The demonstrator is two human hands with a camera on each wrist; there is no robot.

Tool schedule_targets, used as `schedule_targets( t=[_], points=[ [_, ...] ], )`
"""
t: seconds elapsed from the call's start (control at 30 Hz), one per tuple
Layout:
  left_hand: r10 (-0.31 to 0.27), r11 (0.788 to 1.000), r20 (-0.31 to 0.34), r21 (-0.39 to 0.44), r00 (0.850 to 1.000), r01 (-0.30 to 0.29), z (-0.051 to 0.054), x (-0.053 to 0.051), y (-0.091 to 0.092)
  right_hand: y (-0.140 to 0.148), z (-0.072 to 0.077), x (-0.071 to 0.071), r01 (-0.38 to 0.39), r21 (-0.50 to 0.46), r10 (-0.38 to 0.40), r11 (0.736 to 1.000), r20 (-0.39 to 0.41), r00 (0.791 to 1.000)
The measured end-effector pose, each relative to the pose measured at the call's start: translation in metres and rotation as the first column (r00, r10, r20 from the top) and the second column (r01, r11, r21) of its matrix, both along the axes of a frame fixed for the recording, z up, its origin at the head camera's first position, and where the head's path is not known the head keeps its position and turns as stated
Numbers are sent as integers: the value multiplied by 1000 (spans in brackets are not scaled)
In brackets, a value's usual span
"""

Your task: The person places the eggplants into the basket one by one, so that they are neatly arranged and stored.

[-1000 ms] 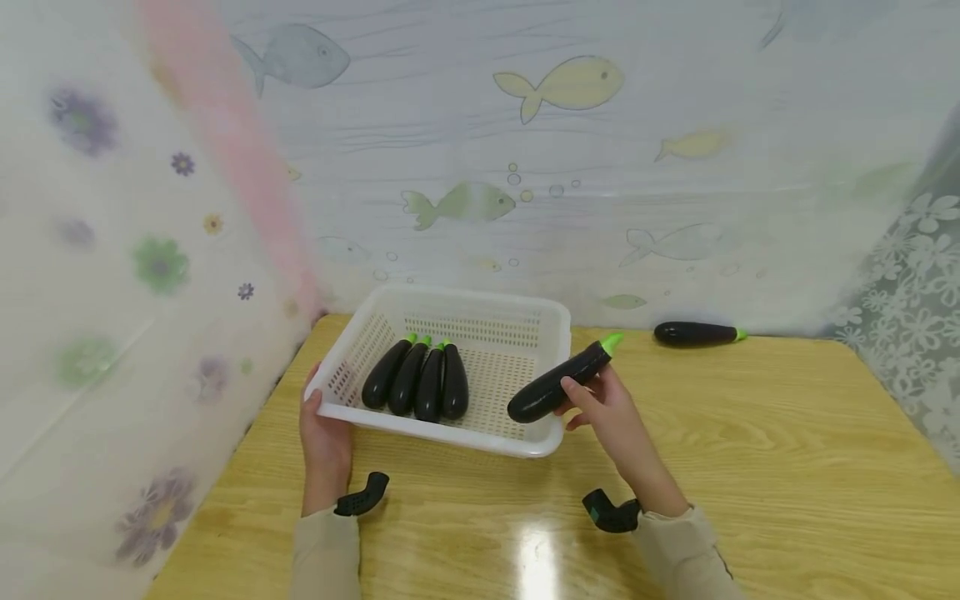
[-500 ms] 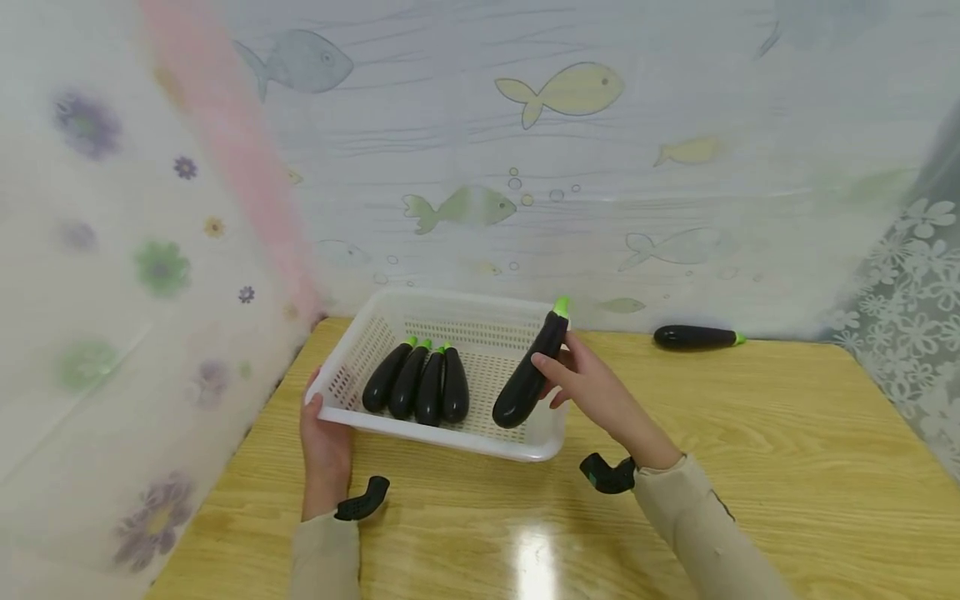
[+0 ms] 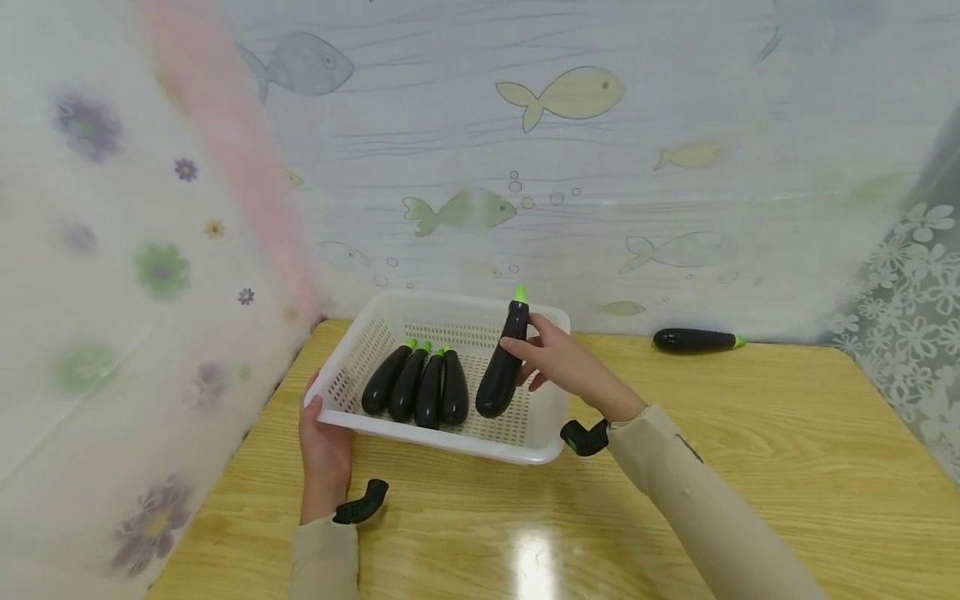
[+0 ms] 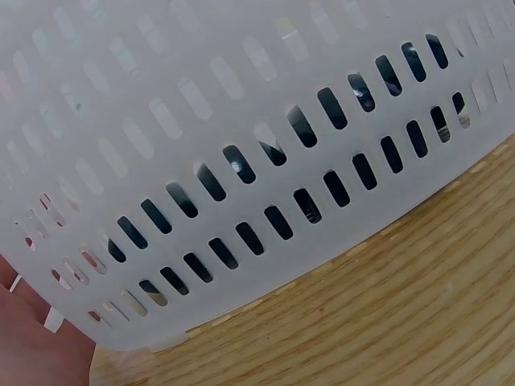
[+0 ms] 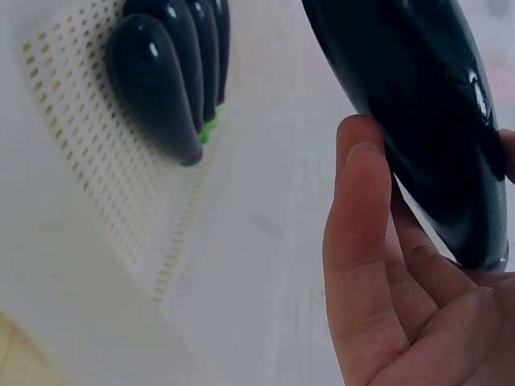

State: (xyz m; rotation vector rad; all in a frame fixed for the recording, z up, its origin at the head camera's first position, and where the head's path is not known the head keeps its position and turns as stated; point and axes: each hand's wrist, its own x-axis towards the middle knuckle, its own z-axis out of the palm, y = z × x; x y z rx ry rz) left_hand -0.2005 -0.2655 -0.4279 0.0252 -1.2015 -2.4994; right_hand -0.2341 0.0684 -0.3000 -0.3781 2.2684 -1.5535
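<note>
My right hand (image 3: 558,357) pinches a dark eggplant (image 3: 501,367) between thumb and fingers, its green stem end up and tilted a little to the right. It hangs over the right part of a white plastic basket (image 3: 480,448). Inside the basket several eggplants (image 3: 427,387) lie side by side at the left, stems toward the back. My left hand (image 3: 327,450) grips the basket's front left corner, thumb over the rim. In the right wrist view, the thumb (image 5: 362,241) presses against the held eggplant (image 5: 418,104). Through the basket's slots (image 4: 278,221) the left wrist view shows dark shapes.
Another eggplant (image 3: 696,340) lies at the back right of the wooden table (image 3: 750,433), near the wall sheet printed with fish (image 3: 558,92). A flowered sheet (image 3: 112,292) borders the left side. Black wrist devices (image 3: 362,502) sit on both forearms.
My right hand has moved left with the eggplant, bringing it over the basket and turning it more upright. The left hand keeps its grip on the basket, which stays about where it was.
</note>
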Motion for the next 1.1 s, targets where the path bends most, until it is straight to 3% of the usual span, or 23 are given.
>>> schedule_targets(
  t=[0.47, 0.63, 0.83, 1.1],
  points=[
    [-3, 1000, 34, -25, 999, 3, -2, 3, -2, -28, -9, -28, -46, 117, 42, 992, 31, 999],
    [-6, 999, 37, -50, 999, 8, -3, 3, -3, -34, -16, -37, -44, 195, 35, 980, 48, 998],
    [4, 1000, 12, -20, 1000, -4, -5, 0, -2, -43, -30, -47, -48, 269, 18, 962, 114, 993],
    [1, 1000, -5, 21, 1000, -1, -5, -2, -3, -54, -42, -52, -105, 341, 54, 934, 156, 986]
  ],
)
